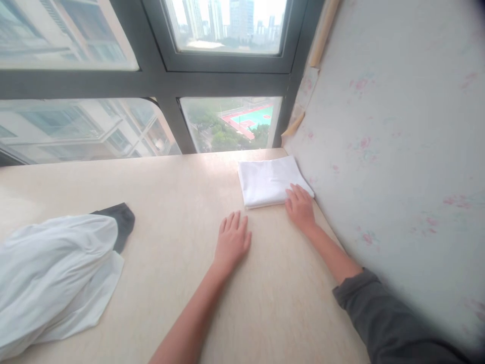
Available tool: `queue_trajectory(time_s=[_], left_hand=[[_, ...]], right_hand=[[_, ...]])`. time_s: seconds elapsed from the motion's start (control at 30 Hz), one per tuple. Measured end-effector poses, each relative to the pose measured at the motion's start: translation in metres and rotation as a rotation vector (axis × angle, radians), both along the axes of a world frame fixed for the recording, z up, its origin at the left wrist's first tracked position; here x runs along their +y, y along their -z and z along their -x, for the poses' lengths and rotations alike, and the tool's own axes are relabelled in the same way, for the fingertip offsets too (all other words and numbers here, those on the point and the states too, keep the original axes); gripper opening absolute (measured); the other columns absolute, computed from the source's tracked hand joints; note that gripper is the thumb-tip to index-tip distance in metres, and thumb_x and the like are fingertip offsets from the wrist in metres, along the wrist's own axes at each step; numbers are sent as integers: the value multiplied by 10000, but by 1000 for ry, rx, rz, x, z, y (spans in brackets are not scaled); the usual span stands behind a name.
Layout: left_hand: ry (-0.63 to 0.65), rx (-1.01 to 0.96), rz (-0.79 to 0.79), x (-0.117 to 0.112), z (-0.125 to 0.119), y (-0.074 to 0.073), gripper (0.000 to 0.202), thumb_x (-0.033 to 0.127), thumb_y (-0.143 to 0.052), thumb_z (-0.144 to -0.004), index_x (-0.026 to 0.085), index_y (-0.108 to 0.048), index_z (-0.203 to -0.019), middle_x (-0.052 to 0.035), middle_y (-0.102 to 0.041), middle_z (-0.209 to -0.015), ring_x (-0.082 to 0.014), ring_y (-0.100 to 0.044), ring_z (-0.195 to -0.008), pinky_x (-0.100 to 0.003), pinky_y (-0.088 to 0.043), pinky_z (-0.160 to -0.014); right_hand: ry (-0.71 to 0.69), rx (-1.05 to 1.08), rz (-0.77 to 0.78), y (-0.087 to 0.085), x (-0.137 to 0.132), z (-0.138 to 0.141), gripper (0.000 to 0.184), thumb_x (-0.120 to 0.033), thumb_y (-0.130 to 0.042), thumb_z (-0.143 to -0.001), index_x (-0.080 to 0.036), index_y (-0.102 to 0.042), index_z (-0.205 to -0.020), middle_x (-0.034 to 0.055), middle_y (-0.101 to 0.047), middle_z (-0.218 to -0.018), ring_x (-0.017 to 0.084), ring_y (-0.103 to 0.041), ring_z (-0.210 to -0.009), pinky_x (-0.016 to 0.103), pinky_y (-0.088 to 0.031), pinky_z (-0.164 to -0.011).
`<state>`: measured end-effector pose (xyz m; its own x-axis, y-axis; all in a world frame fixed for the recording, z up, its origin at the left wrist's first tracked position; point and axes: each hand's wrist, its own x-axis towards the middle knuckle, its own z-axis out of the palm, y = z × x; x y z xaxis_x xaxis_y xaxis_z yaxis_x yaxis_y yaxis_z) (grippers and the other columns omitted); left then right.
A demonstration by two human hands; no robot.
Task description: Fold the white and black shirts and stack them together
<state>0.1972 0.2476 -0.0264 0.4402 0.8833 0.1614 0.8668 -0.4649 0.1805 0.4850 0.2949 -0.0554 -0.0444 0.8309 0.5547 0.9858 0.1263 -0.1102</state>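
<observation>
A folded white cloth (267, 182), which looks like a garment, lies flat in the far right corner of the windowsill, against the wall. My right hand (300, 208) rests on its near right corner, palm down with the fingers stretched out. My left hand (233, 238) lies on the bare sill just in front of the cloth and to its left. Its fingers are spread and nothing is in them. At the left, a loose heap of white cloth (56, 278) lies crumpled, with a piece of dark grey cloth (124, 225) sticking out from under its far right end.
The wide beige windowsill (170, 202) runs up to dark grey window frames (159, 83). On the right stands a wall with floral wallpaper (397, 151), which is peeling (293, 126) beside the window. Buildings and a sports court show outside.
</observation>
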Motion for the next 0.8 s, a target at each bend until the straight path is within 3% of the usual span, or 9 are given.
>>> queue_trajectory(time_s=[0.17,0.27,0.4,0.53,0.6,0.67,0.8], left_hand=[[-30,-14,21,-52,36,0,474,349,-403,-984,173,-513,-1410,-131,-423,-1552,-289,-365,-1446,-498,-277,-1199],[-158,-21,-8,-77,74,2,466,353,-447,-963,170,-524,-1384,-144,-464,-1515,-298,-394,-1419,-516,-300,-1180],[-494,28,-163,-101,157,-11,447,337,-483,-937,135,-559,-1328,-199,-497,-1456,-358,-396,-1398,-554,-315,-1144],[-821,32,-337,-117,261,-48,537,412,-472,-942,145,-481,-1408,-204,-363,-1550,-390,-268,-1465,-568,-306,-1129],[-933,22,-308,-117,305,-66,715,527,-520,-901,139,-377,-1484,-227,-304,-1578,-402,-308,-1439,-544,-365,-1084],[-940,58,-164,-112,336,-77,823,567,-573,-839,110,-361,-1490,-243,-363,-1543,-403,-389,-1384,-508,-406,-1049],[-824,140,101,-98,354,-88,598,440,-520,-834,123,-566,-1339,-213,-591,-1335,-384,-568,-1186,-452,-452,-957]], right_hand=[[-142,-39,50,1,-38,50,444,-255,-470,-951,-102,-547,-1361,166,-476,-1488,301,-398,-1397,474,-359,-1140],[-184,-20,75,3,-51,66,438,-245,-482,-940,-104,-556,-1348,176,-454,-1504,316,-382,-1411,494,-372,-1134],[-213,16,122,9,-59,70,434,-250,-473,-939,-93,-560,-1333,199,-426,-1521,332,-434,-1379,505,-429,-1088],[-203,42,142,13,-60,69,435,-258,-459,-936,-113,-562,-1333,188,-432,-1521,327,-518,-1308,494,-490,-1023],[-195,50,139,13,-61,69,436,-254,-461,-929,-116,-569,-1329,182,-450,-1509,325,-528,-1297,490,-497,-1016],[-182,59,134,13,-61,69,431,-250,-461,-926,-110,-583,-1315,180,-471,-1493,322,-540,-1283,481,-500,-1014],[-201,76,130,15,-60,69,389,-235,-444,-927,-94,-642,-1231,181,-590,-1365,303,-571,-1234,468,-488,-1037]])
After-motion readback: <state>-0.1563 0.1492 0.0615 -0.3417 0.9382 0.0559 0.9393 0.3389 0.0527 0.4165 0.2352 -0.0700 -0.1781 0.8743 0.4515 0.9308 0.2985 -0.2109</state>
